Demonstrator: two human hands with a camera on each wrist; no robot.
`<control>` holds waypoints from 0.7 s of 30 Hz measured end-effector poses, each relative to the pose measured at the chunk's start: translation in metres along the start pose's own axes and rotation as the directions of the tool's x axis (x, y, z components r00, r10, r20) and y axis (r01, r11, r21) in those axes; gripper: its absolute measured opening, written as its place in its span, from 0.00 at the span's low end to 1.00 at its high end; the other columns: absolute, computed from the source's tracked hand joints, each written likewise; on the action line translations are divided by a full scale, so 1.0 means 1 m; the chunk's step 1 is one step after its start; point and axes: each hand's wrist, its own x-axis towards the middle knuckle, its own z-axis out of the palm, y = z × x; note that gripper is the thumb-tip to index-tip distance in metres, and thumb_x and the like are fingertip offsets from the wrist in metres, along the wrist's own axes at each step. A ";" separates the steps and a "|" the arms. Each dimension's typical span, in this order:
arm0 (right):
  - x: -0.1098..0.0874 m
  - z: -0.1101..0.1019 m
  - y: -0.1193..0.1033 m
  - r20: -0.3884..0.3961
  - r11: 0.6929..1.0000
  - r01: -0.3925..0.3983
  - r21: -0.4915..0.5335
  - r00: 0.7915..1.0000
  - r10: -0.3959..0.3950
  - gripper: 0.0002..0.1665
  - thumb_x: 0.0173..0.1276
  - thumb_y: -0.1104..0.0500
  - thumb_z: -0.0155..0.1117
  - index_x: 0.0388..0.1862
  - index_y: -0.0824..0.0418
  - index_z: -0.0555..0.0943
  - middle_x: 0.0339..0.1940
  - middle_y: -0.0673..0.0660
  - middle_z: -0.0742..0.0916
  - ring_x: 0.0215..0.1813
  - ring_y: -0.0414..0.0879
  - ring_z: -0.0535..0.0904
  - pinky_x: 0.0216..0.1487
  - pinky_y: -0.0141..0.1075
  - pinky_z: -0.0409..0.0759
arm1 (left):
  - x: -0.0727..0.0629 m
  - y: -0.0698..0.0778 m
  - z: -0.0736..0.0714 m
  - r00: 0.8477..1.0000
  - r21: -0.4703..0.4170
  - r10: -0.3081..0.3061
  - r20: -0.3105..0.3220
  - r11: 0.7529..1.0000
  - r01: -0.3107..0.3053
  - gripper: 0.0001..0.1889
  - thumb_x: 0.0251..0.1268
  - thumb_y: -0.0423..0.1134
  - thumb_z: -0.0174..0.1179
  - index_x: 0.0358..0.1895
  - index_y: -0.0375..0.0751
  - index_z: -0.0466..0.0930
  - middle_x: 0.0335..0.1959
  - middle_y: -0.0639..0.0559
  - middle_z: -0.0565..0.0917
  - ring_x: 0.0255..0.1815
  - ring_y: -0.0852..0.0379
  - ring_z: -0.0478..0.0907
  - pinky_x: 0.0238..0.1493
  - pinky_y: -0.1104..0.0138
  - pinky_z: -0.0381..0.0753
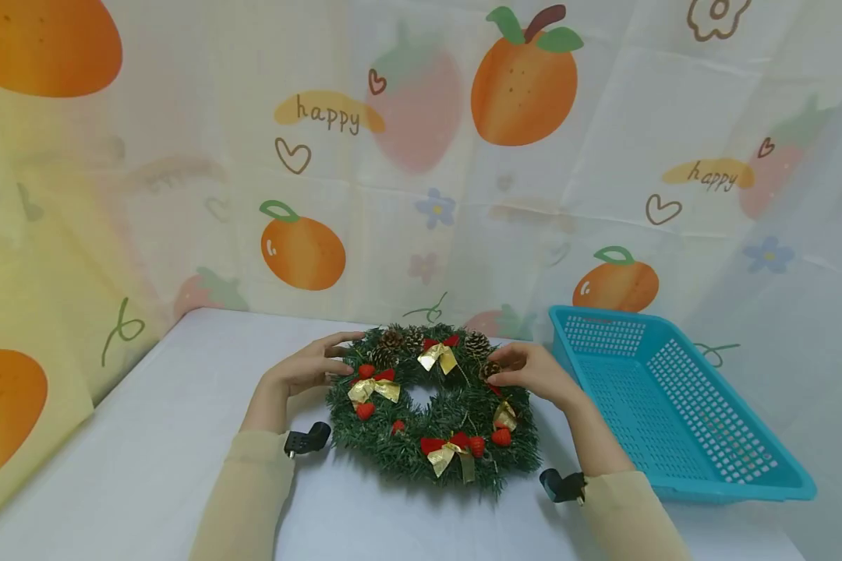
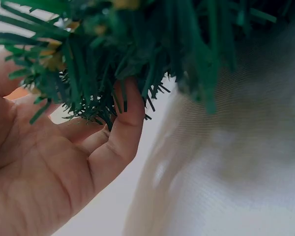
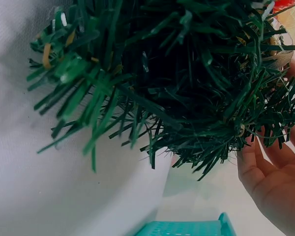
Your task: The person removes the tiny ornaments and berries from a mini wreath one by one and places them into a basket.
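A green Christmas wreath [image 1: 407,421] lies on the white table, trimmed with gold-and-red bows, red berries and pine cones [image 1: 391,341]. My left hand [image 1: 307,366] holds its upper left edge; in the left wrist view, the left fingers [image 2: 128,123] curl up into the needles from below. At the upper right edge, my right hand [image 1: 533,374] grips the wreath beside a pine cone [image 1: 489,369]. Some right fingertips are hidden behind green needles [image 3: 187,98] in the right wrist view.
A turquoise plastic basket [image 1: 681,413] with perforated walls stands right of the wreath, near the right forearm. Behind the white table [image 1: 182,389] hangs a curtain [image 1: 407,234] printed with fruit. Each wrist carries a small black camera mount [image 1: 307,440].
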 end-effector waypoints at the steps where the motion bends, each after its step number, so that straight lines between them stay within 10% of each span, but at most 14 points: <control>1: 0.000 0.000 -0.001 0.002 1.000 0.002 0.003 1.000 -0.002 0.27 0.64 0.54 0.70 0.59 0.63 0.80 0.57 0.66 0.84 0.55 0.57 0.81 0.52 0.44 0.81 | 0.000 0.000 0.000 1.000 0.001 0.001 0.000 1.000 -0.001 0.41 0.65 0.34 0.60 0.79 0.53 0.53 0.80 0.33 0.48 0.43 0.56 0.72 0.39 0.65 0.75; 10: 0.000 -0.003 -0.004 0.009 1.000 0.004 0.007 1.000 -0.004 0.26 0.65 0.56 0.68 0.59 0.66 0.79 0.57 0.68 0.84 0.55 0.57 0.81 0.51 0.44 0.81 | 0.001 0.001 0.001 1.000 0.006 0.005 0.002 1.000 -0.005 0.40 0.65 0.33 0.59 0.79 0.53 0.53 0.80 0.34 0.47 0.40 0.58 0.71 0.38 0.67 0.75; 21: 0.001 -0.003 -0.002 -0.007 0.998 -0.050 0.024 0.999 0.050 0.26 0.66 0.54 0.67 0.60 0.64 0.78 0.59 0.67 0.83 0.59 0.58 0.80 0.56 0.48 0.80 | 0.000 -0.002 0.000 1.000 0.019 0.003 0.005 1.000 -0.003 0.41 0.64 0.36 0.61 0.79 0.54 0.52 0.81 0.33 0.45 0.70 0.36 0.65 0.50 0.61 0.75</control>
